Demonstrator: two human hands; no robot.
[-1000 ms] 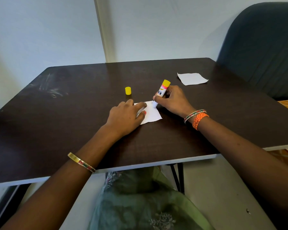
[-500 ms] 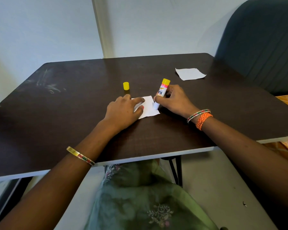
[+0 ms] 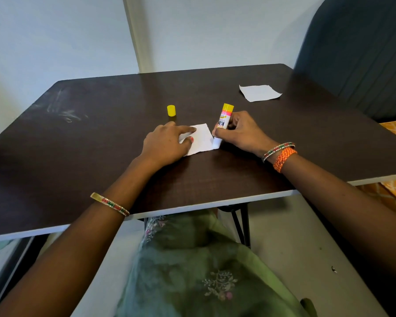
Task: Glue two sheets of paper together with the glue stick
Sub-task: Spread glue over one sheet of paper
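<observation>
Left hand (image 3: 164,144): fingers spread flat, pinning near sheet (image 3: 201,139)
Right hand (image 3: 240,131): gripping glue stick (image 3: 222,124), tip on the sheet's right edge

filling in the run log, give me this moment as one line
step: gluing | left hand: pins near paper | right hand: glue stick at its right edge | cap: off | second paper: far right

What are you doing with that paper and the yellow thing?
A person is gluing paper at a dark table. The left hand presses flat on a small white sheet to hold it down. The right hand grips a glue stick, tip down at the sheet's right edge. Its yellow cap stands on the table behind the left hand. A second sheet lies apart at the far right, not yet joined to the first.
</observation>
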